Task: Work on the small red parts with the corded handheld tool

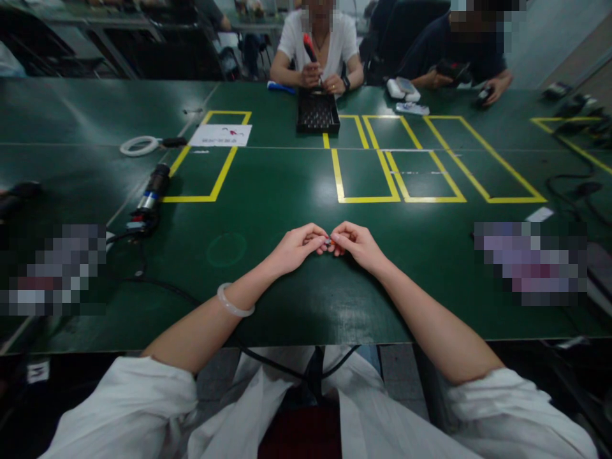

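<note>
The left hand [302, 247] and the right hand [356, 245] meet over the green table [296, 306], and both pinch one tiny part [328, 242] with their fingertips. The tiny part is right between the two hands, too small to tell what it is. At twelve o'clock from the hands, a black tray [318, 128] sits in front of a person in a white shirt. Toward ten o'clock lies a looped white cord [128, 152].
</note>
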Action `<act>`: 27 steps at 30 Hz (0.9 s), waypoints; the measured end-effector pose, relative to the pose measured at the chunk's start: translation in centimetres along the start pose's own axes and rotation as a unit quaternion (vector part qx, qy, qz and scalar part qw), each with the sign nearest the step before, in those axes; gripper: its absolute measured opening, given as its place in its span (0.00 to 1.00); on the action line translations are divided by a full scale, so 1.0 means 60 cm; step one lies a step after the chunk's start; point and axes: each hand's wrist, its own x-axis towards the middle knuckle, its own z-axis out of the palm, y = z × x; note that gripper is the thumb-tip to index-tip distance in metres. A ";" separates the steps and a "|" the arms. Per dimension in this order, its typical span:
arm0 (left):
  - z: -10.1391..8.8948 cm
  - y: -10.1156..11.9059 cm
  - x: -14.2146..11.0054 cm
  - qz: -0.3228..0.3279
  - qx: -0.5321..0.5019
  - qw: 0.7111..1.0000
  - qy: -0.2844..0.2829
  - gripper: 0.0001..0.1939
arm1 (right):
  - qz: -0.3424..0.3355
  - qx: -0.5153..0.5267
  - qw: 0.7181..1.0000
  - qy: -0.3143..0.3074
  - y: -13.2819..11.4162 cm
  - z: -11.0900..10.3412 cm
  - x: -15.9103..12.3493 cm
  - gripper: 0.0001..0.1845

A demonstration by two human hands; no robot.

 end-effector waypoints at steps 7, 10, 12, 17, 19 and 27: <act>-0.001 0.004 -0.002 0.030 0.075 0.997 0.016 0.13 | 0.006 -0.011 1.000 -0.002 0.001 -0.001 0.000 0.21; -0.001 0.005 -0.002 0.055 0.097 0.993 0.027 0.09 | -0.005 -0.004 1.000 0.009 0.005 0.000 0.001 0.22; -0.002 0.004 -0.002 0.062 0.112 0.991 0.031 0.07 | -0.014 -0.018 1.000 0.011 0.007 0.000 0.002 0.23; -0.002 0.001 -0.002 0.064 0.138 0.987 0.042 0.08 | -0.038 -0.104 0.994 0.003 0.006 0.001 -0.002 0.17; -0.003 -0.001 -0.002 0.064 0.138 0.987 0.047 0.11 | -0.050 -0.125 0.991 0.005 0.005 0.001 -0.003 0.14; -0.030 0.007 -0.003 0.045 0.164 0.985 0.039 0.19 | -0.047 -0.160 0.986 0.014 0.007 -0.007 -0.001 0.13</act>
